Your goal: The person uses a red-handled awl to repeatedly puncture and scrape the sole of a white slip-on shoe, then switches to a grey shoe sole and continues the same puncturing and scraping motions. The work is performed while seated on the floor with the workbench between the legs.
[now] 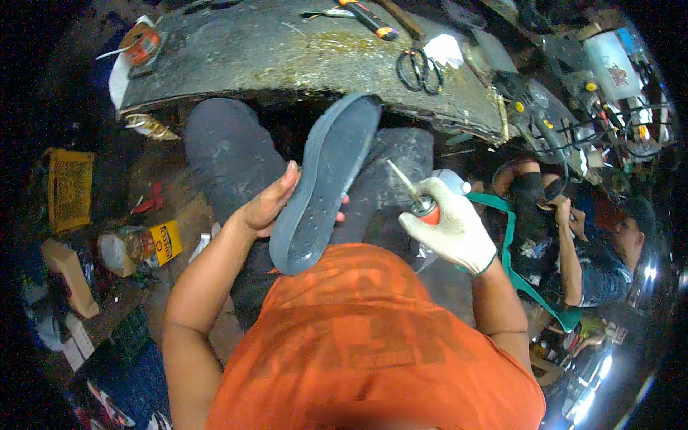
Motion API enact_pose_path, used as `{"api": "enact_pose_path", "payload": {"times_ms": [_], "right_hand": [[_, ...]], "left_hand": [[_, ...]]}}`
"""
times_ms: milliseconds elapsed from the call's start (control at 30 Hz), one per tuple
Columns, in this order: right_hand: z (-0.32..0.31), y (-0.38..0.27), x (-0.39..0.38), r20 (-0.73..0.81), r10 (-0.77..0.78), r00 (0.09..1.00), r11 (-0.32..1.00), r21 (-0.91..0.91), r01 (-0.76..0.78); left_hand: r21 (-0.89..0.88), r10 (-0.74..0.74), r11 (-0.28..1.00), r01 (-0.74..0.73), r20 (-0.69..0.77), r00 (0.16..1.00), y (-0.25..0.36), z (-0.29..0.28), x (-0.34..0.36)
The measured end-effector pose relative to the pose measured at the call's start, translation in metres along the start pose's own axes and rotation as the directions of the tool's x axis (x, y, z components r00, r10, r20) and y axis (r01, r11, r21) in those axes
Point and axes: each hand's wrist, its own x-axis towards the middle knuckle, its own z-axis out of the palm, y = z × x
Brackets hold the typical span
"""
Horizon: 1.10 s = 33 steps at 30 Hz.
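A dark grey shoe sole (326,172) stands at a slant over my lap, its hollow upper face toward me with small holes near the lower end. My left hand (269,204) grips it from the left side, with some fingertips showing past its right edge. My right hand (448,229), in a white knit glove, is closed round a small red-and-dark container (426,212) with a long pale pointed nozzle or brush sticking up toward the upper left, a short distance right of the sole.
A worn workbench (301,61) ahead holds an orange-black tool (369,21), scissors (408,72) and an orange container (142,46). A yellow crate (70,190) and boxes lie at left. At right are tools, a green strap (512,236) and another person (602,272) working with their hands.
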Motion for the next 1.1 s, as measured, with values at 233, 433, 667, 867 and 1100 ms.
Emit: {"api": "enact_pose_path", "payload": {"times_ms": [233, 433, 667, 867, 1100], "right_hand": [[0.036, -0.022, 0.064, -0.039, -0.081, 0.996, 0.996, -0.041, 0.079], [0.048, -0.048, 0.132, 0.066, -0.161, 0.985, 0.965, -0.2, 0.171], [0.057, -0.057, 0.186, 0.06, -0.208, 0.976, 0.919, -0.329, 0.216], [0.065, -0.06, 0.18, 0.107, -0.235, 0.966, 0.909, -0.327, 0.258], [0.067, -0.062, 0.167, 0.173, -0.294, 0.94, 0.884, -0.324, 0.336]], "left_hand": [[0.098, 0.231, 0.972, -0.214, -0.223, 0.947, 0.1, -0.027, -0.031], [0.202, 0.218, 0.968, -0.146, -0.405, 0.888, 0.103, -0.052, -0.02], [0.217, 0.245, 0.961, -0.172, -0.379, 0.892, 0.1, -0.058, -0.019], [0.208, 0.25, 0.961, -0.184, -0.359, 0.899, 0.099, -0.059, -0.019], [0.226, 0.257, 0.958, -0.177, -0.405, 0.877, 0.099, -0.058, -0.018]]}}
